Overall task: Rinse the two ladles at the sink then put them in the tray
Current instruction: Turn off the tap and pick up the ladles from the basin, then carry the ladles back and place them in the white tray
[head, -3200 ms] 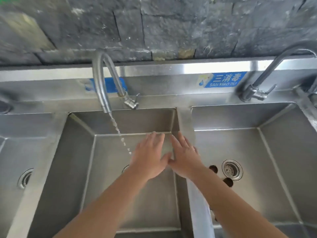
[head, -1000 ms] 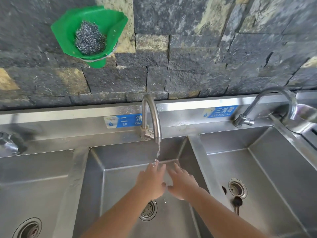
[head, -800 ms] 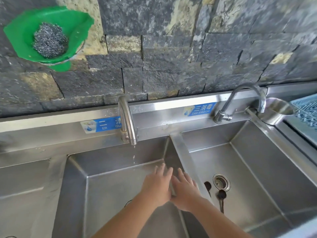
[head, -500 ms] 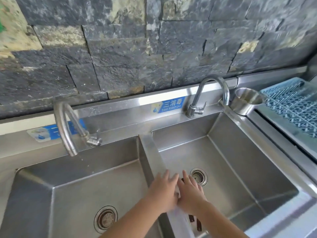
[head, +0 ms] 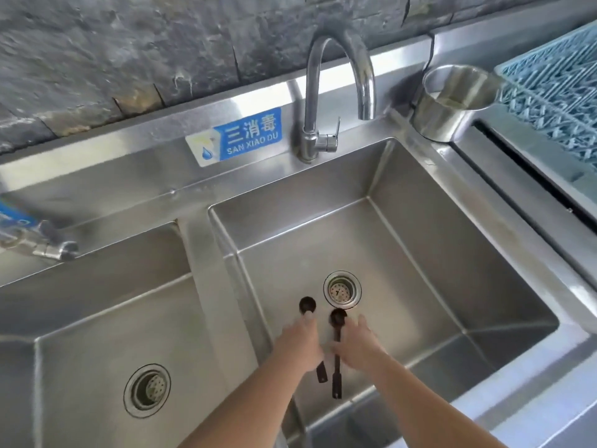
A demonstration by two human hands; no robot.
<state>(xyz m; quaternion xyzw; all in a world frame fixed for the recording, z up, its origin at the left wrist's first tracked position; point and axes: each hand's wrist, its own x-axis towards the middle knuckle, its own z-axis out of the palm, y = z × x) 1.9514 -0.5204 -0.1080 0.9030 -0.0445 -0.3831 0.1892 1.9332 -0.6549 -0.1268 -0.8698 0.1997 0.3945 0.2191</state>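
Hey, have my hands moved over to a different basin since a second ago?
Yes. The left hand and right hand were over the middle basin, under its running tap; now they are right of the divider, over the two ladles in the right basin.

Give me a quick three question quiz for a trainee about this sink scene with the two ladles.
1. True or false: water is running from the right faucet.
2. The two ladles lie in which basin? A) left B) right C) on the blue tray
3. What stands between the right faucet and the tray?

Key: 1. False. 2. B, beside the drain, with the left hand and right hand reaching over their handles. 3. A steel cup.
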